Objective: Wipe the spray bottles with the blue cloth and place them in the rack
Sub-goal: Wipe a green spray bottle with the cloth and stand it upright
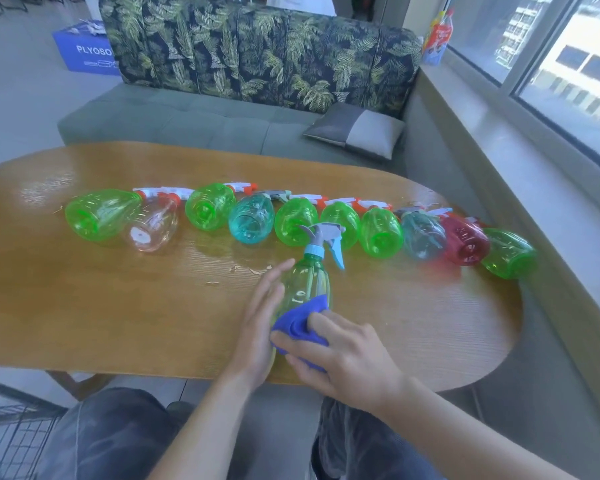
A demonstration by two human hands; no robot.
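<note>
A green spray bottle (307, 278) with a blue-grey trigger head stands tilted over the near part of the wooden table (118, 306). My left hand (260, 323) lies against its left side with the fingers straight. My right hand (343, 358) grips the blue cloth (300, 323) and presses it on the bottle's lower half. Several more spray bottles lie on their sides in a row across the table, from a green one (99, 214) on the left to a green one (508, 252) on the right. A black wire rack (11, 441) shows at the bottom left.
Behind the table stands a grey sofa (187, 123) with a leaf-print back and a grey cushion (355, 129). A window ledge (520, 140) runs along the right. A blue box (84, 46) sits on the floor at the far left. Small scraps lie on the table (250, 270).
</note>
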